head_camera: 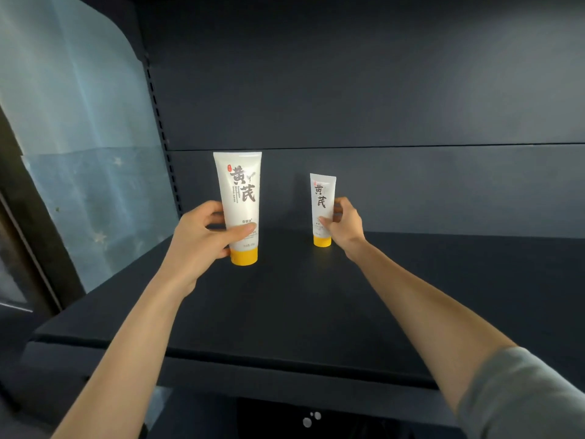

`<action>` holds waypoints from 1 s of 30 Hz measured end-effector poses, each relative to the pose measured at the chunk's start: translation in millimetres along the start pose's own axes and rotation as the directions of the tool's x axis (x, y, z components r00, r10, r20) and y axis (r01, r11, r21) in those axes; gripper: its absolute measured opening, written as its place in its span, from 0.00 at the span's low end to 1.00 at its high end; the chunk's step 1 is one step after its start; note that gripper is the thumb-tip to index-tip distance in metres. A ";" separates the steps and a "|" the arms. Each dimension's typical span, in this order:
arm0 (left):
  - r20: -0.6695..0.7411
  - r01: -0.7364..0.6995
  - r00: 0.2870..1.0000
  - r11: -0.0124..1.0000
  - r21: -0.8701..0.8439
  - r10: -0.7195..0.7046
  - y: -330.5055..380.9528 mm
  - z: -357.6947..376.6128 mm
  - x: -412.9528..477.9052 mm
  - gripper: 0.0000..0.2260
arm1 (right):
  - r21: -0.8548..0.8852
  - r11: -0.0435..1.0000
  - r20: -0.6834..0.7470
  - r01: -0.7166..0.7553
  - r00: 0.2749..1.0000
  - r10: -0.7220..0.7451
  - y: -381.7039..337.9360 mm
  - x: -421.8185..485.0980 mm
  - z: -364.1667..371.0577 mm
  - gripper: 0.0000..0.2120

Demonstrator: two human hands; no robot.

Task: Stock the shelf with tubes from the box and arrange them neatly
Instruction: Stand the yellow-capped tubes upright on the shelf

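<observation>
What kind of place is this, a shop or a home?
Probably a shop: a dark shelf with a slotted post, a large tube in the left hand and a matching small tube in the right hand.

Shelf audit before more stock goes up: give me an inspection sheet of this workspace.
Surface: dark shelf, matte.
Job's things: large tube and small tube, both upright, yellow caps down, apart; box not in view.
Clutter: nothing seen.
Grips: left grip holds the large tube; right grip pinches the small tube.
Cables: nothing seen.
Surroundings: dark back panel; pale translucent sheet at left.
</observation>
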State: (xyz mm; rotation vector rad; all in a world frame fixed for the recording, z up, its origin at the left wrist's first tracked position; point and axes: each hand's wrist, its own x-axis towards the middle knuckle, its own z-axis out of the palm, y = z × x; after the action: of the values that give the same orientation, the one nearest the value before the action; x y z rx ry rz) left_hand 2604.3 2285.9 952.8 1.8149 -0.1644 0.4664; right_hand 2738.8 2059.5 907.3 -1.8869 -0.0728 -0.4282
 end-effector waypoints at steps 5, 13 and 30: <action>0.040 0.015 0.999 1.000 -0.027 -0.014 -13.4 -12.0 15.1 0.13 | -0.034 0.999 -0.079 -0.028 0.997 0.025 -2.4 10.9 17.8 0.19; 0.072 0.068 0.995 0.997 -0.045 -0.065 -32.2 -8.2 21.0 0.14 | -0.008 0.997 -0.141 -0.075 0.987 0.074 1.0 22.7 30.7 0.17; 0.066 0.082 0.994 0.996 0.020 -0.083 -23.9 9.0 14.3 0.15 | 0.010 0.998 -0.130 -0.060 0.990 0.061 -5.6 27.0 22.9 0.19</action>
State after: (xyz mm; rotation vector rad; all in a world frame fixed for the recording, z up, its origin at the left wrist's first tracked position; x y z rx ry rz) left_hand 2627.6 2286.3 935.2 1.8476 -0.1307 0.3500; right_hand 2768.4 2078.3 914.5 -1.8457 0.0697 -0.5082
